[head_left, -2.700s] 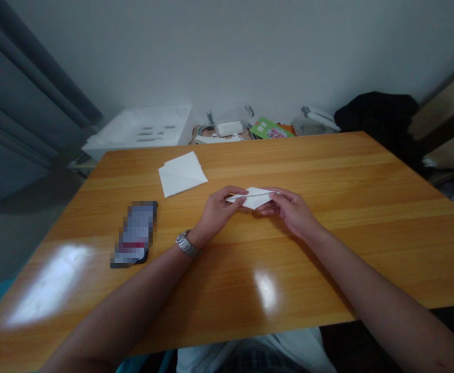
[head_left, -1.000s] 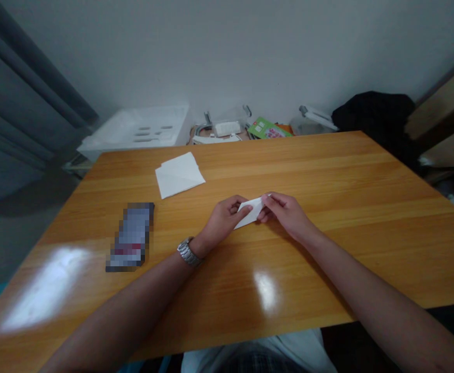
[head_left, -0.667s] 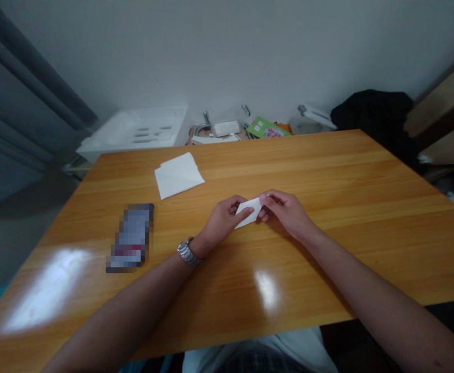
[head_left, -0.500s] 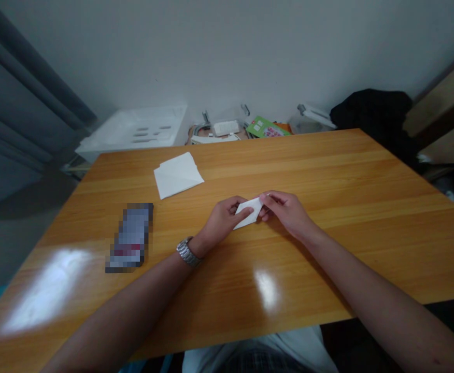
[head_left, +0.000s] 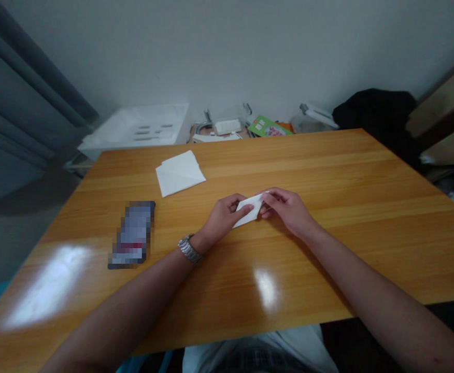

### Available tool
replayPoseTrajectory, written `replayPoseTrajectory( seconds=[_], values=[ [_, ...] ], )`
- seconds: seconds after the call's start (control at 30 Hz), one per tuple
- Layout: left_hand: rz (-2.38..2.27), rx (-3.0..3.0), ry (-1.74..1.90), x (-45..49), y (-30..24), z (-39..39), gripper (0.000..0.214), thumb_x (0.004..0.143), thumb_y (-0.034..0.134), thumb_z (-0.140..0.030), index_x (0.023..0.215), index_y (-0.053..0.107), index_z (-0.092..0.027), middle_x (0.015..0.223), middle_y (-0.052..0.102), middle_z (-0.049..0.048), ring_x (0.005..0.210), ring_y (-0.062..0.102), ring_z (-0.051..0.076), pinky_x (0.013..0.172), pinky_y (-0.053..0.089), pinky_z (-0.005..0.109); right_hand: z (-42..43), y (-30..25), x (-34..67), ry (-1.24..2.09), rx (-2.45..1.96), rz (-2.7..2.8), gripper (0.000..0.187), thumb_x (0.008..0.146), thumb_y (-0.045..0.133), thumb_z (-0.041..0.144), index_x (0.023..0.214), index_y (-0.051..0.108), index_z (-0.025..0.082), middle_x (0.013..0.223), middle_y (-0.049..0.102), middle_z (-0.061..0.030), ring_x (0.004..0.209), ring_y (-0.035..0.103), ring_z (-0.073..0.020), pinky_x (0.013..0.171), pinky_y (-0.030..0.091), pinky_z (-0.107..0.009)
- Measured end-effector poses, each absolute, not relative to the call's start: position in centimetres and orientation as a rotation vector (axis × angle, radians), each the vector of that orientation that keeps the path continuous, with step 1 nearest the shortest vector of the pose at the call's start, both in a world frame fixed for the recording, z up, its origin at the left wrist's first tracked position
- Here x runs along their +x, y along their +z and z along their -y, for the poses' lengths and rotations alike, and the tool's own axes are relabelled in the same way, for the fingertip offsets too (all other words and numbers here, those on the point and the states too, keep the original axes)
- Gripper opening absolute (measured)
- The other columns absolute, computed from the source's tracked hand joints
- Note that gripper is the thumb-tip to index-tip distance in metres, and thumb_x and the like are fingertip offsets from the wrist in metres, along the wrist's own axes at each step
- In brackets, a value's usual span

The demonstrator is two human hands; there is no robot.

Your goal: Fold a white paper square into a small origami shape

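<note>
A flat, angular, folded piece of white paper (head_left: 255, 209), pinched from two sides

Past the far edge of the glossy, orange-brown wooden table (head_left: 336, 197) lies a green, rectangular paper booklet (head_left: 269, 127), pale marks and a pink picture on its cover; any writing there is too small for me to read; the black, rectangular phone (head_left: 134, 233) to my left has its screen broken into blurred blocks, so I can make out no words on it either. I count one folded piece, one phone, one green booklet and one silver, metal-link wristwatch (head_left: 190, 249) on my wrist; the flat, white paper sheets (head_left: 180, 173) beyond the phone overlap, at least two by their stepped edge, though I cannot tell the full number. The folded piece slants, its long axis running from near left to far right; its narrow near corner points toward me and to my left. My left hand (head_left: 224, 215) grips it, thumb laid flat on top and fingers curled behind; my right hand (head_left: 288, 205) pinches the far right end between thumb and fingers; the piece is thus between both hands, over the middle of the table; whether it touches the wood I cannot tell.
</note>
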State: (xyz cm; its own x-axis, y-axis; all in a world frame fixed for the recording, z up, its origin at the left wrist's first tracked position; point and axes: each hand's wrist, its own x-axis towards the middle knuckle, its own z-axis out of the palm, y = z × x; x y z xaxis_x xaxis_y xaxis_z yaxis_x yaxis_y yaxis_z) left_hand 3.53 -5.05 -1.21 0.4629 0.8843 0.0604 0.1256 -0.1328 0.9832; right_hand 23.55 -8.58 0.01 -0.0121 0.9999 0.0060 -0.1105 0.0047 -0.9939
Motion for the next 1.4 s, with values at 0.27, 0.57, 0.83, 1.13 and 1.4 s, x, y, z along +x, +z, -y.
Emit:
replayPoseTrajectory(
  seconds=[0.27, 0.57, 0.83, 1.13, 1.4],
  values=[
    [-0.887, 1.534, 0.837, 3.51, -1.08, 5.01, 0.042, 0.082, 0.075, -0.054, 0.095, 0.068, -0.015, 0.082, 0.067, 0.0016, 0.07, 0.056, 0.013, 0.06, 0.04, 0.022, 8.45, -0.13, 23.66, 1.226, -1.123, 1.119, 0.03, 0.08, 0.082, 0.047, 0.089, 0.076, 0.019, 0.073, 0.073, -0.0019, 0.065, 0.07, -0.0138, 0.063, 0.064, -0.025],
    [-0.922, 1.565, 0.814, 3.49, -0.51, 5.14, 0.042, 0.083, 0.074, -0.054, 0.097, 0.073, -0.014, 0.082, 0.069, 0.0024, 0.069, 0.056, 0.013, 0.06, 0.039, 0.023, 8.7, 0.45, 23.41, 1.22, -1.14, 1.111, 0.038, 0.077, 0.081, 0.055, 0.091, 0.076, 0.02, 0.077, 0.074, -0.0033, 0.07, 0.071, -0.0169, 0.068, 0.065, -0.031],
    [-0.91, 1.588, 0.793, 3.42, -0.8, 5.08, 0.041, 0.085, 0.073, -0.051, 0.1, 0.073, -0.013, 0.084, 0.07, 0.003, 0.069, 0.057, 0.013, 0.061, 0.04, 0.023, 8.48, 0.09, 23.45, 1.202, -1.152, 1.109, 0.034, 0.077, 0.082, 0.052, 0.085, 0.077, 0.02, 0.075, 0.073, -0.0026, 0.067, 0.07, -0.015, 0.064, 0.064, -0.028],
    [-0.901, 1.588, 0.785, 3.38, -0.52, 5.04, 0.04, 0.085, 0.073, -0.05, 0.1, 0.073, -0.014, 0.085, 0.07, 0.003, 0.07, 0.057, 0.013, 0.06, 0.039, 0.023, 8.42, -0.2, 23.68, 1.215, -1.165, 1.084, 0.034, 0.079, 0.081, 0.053, 0.086, 0.079, 0.02, 0.075, 0.074, -0.0035, 0.068, 0.071, -0.0155, 0.067, 0.064, -0.028],
    [-0.922, 1.445, 0.9, 3.58, -1.03, 4.78, 0.042, 0.078, 0.081, -0.046, 0.104, 0.072, -0.014, 0.097, 0.075, 0.0075, 0.082, 0.066, 0.017, 0.07, 0.049, 0.026, 8.22, -0.38, 24.05, 1.179, -1.18, 1.038, 0.033, 0.075, 0.085, 0.049, 0.09, 0.08, 0.02, 0.076, 0.075, -0.0033, 0.066, 0.069, -0.0143, 0.068, 0.063, -0.028]
  ],
)
